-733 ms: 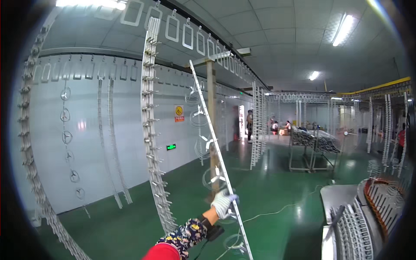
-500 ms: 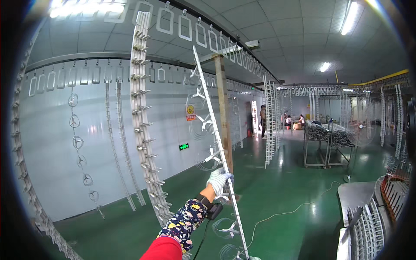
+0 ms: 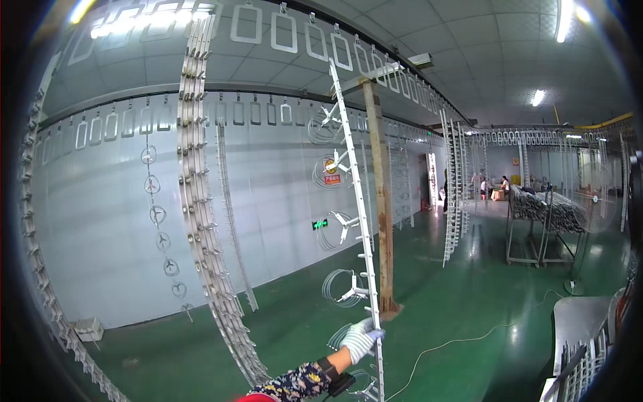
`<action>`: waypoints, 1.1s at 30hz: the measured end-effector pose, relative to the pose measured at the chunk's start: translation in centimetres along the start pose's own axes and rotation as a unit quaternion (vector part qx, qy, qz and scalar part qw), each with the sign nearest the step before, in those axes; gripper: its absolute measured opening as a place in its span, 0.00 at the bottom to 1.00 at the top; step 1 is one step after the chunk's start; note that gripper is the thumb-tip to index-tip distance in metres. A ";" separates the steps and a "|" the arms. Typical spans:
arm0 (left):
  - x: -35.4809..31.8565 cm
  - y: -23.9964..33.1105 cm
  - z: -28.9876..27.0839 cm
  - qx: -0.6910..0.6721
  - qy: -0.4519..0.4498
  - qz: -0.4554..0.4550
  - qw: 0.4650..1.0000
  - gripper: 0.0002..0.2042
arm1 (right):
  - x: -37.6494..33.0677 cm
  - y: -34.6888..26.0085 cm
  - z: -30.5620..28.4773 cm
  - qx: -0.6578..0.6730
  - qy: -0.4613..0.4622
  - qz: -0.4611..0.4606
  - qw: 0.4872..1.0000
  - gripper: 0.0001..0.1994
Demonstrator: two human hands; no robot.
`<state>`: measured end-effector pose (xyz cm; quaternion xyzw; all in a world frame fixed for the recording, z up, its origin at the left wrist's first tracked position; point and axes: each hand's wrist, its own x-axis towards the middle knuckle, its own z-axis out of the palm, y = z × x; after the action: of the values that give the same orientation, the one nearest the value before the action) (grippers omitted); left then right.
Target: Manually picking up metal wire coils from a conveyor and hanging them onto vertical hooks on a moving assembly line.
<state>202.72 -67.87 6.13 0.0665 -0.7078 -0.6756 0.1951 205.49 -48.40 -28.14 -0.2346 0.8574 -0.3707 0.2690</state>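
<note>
Head view: a narrow gap is seen between the right edge of a white toothed strip (image 3: 365,231) and a rusty post (image 3: 383,221); green floor (image 3: 462,301), wider rightward, is crossed by a cord (image 3: 462,340) and bounded by a pale wall (image 3: 114,234). The strip, slightly tilted, is clasped low by the gloved left hand (image 3: 362,340) and hung with white pronged pieces (image 3: 355,290).

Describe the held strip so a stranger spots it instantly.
Find the brown post on the green floor. Slanting just left of it is a white strip bearing white forked pieces. Unlike the hanging strips, it is gripped by a gloved left hand.
</note>
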 end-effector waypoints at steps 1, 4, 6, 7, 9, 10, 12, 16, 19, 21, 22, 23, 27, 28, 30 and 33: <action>0.3 -0.9 0.1 -0.007 -0.022 -0.005 1.000 0.20 | 0.5 1.2 0.0 0.017 0.005 -0.005 1.000 0.13; 1.6 0.9 1.2 0.004 -0.004 0.048 0.999 0.20 | 3.1 2.1 -1.4 0.014 0.020 -0.046 0.999 0.14; 3.7 3.3 0.8 0.049 0.011 0.067 0.996 0.19 | 1.7 -3.0 -5.4 0.194 -0.039 0.072 0.978 0.13; 4.7 4.6 0.8 0.018 0.020 0.098 0.995 0.19 | 1.4 -5.4 -7.3 0.248 -0.035 0.109 0.962 0.11; 7.5 6.1 0.6 -0.009 0.025 0.113 0.993 0.20 | 6.7 -3.2 -7.2 0.059 0.006 -0.062 0.996 0.11; 8.5 6.7 0.5 -0.036 0.026 0.118 0.992 0.20 | 8.0 -3.1 -7.8 0.058 0.006 -0.063 0.996 0.11; 9.3 8.2 0.3 -0.044 0.038 0.113 0.992 0.21 | 9.5 -4.1 -9.1 0.029 -0.016 -0.080 0.996 0.11; 10.5 7.1 -0.1 -0.047 0.051 0.131 0.989 0.21 | 8.7 -5.8 -12.1 -0.007 0.015 -0.090 0.996 0.12; 12.3 5.4 0.3 -0.034 0.058 0.113 0.991 0.19 | 8.8 -6.4 -13.5 -0.012 -0.010 -0.051 0.999 0.12; 12.7 4.7 0.2 -0.032 0.067 0.112 0.991 0.19 | 9.2 -6.5 -13.7 -0.036 -0.005 -0.069 0.997 0.12; 13.0 4.3 0.0 -0.028 0.069 0.108 0.991 0.19 | 9.8 -6.2 -13.4 -0.001 -0.026 -0.046 0.999 0.12; 13.2 3.9 0.0 -0.024 0.071 0.104 0.992 0.20 | 10.4 -5.5 -12.9 0.033 -0.047 -0.023 0.998 0.12; 14.2 2.2 0.2 -0.018 0.082 0.082 0.993 0.21 | 13.6 -3.7 -12.2 -0.001 -0.071 -0.015 0.997 0.12; 14.5 1.7 0.2 -0.016 0.078 0.078 0.994 0.22 | 14.3 -3.3 -12.0 0.000 -0.074 -0.015 0.997 0.12; 14.6 0.9 0.3 -0.021 0.072 0.083 0.994 0.22 | 14.9 -3.1 -11.8 -0.046 -0.022 -0.061 0.997 0.12; 14.2 -1.4 -0.3 -0.010 0.062 0.079 0.995 0.22 | 13.2 -5.0 -14.4 -0.119 -0.036 -0.052 0.991 0.13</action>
<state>189.63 -73.37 7.38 0.0504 -0.6905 -0.6599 0.2917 187.55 -52.03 -19.80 -0.3226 0.8718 -0.2705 0.2503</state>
